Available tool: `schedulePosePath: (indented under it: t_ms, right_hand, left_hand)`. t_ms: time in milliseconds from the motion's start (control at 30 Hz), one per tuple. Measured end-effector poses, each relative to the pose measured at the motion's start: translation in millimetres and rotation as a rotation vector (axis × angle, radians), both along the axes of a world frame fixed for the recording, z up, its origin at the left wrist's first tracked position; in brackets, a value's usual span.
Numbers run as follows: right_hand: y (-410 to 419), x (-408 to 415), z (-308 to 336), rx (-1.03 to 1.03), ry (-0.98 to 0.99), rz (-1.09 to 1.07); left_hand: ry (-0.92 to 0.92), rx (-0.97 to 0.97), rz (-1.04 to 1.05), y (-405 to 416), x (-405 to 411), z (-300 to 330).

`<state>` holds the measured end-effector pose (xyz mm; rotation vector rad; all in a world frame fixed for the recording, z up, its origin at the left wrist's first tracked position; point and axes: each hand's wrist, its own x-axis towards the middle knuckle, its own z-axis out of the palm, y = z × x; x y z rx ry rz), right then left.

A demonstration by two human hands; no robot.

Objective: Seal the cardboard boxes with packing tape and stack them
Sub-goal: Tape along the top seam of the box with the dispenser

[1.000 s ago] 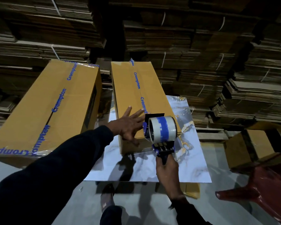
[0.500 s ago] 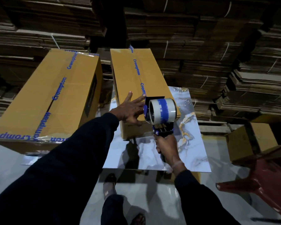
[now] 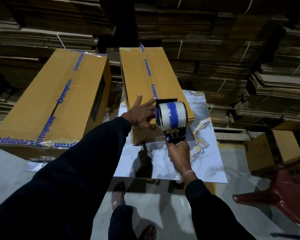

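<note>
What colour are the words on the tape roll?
Blue, on clear tape roll; the head view shows it.

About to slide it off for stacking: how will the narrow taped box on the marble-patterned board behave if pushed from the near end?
The narrow box probably slides easily, since the marble-patterned board looks glossy. Long and low, it seems unlikely to tip, but may swivel if pushed off-centre. Weight cannot be judged; the left hand lies flat on it.

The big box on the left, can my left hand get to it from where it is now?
Probably yes. The left hand lies flat on the middle box, and only a narrow open gap separates that from the big box; nothing blocks a sideways move.
</note>
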<state>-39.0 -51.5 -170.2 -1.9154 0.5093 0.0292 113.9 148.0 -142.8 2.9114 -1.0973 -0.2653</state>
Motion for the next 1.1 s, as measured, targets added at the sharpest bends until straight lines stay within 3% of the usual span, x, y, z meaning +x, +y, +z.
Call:
schedulePosePath:
  t_ms: [167,533,900,1100]
  right_hand:
    - [-1.1,-12.5,0.9,-0.012,-0.041,-0.025]
    - [-30.2,-108.8,-48.9,-0.031,0.062,-0.026]
    - [-18.3,-62.6,-54.8,0.101,0.198,0.020]
    - [-1.5,-39.7,-68.3,0.093,0.212,-0.099]
  left_hand:
    - [0.016,0.032,0.003,-2.3,-2.4,8.0]
    - [-0.016,0.115,-0.013,-4.3,-0.6,5.7]
    - [-0.013,0.065,-0.099,-2.3,-10.7,1.1]
    - [-0.110,0.086,-0.085,-2.9,-22.7,-2.0]
